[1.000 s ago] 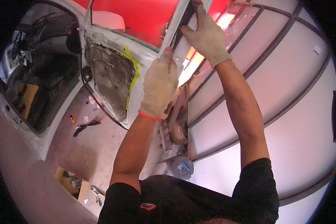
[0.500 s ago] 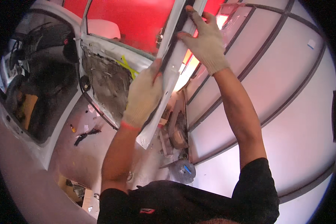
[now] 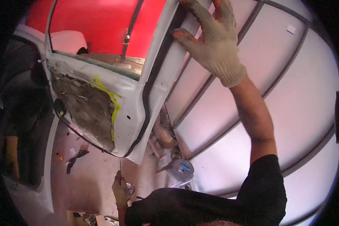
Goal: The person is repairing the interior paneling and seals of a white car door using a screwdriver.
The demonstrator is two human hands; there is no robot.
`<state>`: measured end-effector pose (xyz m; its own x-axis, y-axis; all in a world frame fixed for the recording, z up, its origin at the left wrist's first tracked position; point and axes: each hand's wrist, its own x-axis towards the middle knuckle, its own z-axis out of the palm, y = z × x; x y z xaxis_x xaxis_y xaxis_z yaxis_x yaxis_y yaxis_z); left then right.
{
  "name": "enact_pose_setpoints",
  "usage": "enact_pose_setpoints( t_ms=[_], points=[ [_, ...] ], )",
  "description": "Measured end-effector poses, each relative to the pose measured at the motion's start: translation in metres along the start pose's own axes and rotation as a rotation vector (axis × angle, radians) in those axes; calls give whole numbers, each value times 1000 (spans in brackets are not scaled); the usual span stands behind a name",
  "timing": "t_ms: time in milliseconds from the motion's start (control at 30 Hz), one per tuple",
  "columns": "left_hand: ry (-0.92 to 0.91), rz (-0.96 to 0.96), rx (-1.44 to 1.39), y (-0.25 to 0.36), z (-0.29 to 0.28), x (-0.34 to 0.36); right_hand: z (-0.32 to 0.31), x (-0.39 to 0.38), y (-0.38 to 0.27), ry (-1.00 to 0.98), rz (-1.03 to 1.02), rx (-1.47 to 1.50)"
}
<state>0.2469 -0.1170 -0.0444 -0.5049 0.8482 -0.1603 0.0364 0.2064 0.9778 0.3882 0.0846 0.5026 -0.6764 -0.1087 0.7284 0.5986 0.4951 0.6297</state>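
Note:
A white car door [image 3: 132, 101] stands open, its inner panel stripped to a grimy dark sheet [image 3: 83, 105] with yellow-green tape [image 3: 115, 109] along the sheet's edge. A black rubber weatherstrip [image 3: 148, 94] runs down the door's edge. My right hand [image 3: 216, 51], in a pale knit glove, grips the upper door edge; its thumb and a finger lie at the weatherstrip. Low in view, beneath the door, my gloved left hand [image 3: 120, 190] is closed. A thin dark line rises from its fingers, too slight to name.
At left is the car's dark interior [image 3: 19, 113]. White panels with dark ribs [image 3: 252, 101] curve along the right. On the floor lie a black object [image 3: 76, 160] and an open cardboard box [image 3: 77, 216]. A round grey perforated object [image 3: 180, 170] stands below the door.
My left hand has come off the door edge and dropped down near my body. The right hand remains at the door edge. The view has shifted, showing more of the door.

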Motion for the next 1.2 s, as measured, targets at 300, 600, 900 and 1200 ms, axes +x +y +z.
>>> enact_pose_setpoints(
  t_ms=[300,600,900,1200],
  points=[
    [-184,436,200,76,-69,68,4,-4,-33,-160,442,416],
    [-130,437,-40,105,-106,90,38,-17,-28,-46,481,723],
    [-140,1021,-10,328,-50,70,59,-39,-13,14,479,802],
    [33,940,-43,399,21,53,78,-35,-23,265,450,801]
  ],
)
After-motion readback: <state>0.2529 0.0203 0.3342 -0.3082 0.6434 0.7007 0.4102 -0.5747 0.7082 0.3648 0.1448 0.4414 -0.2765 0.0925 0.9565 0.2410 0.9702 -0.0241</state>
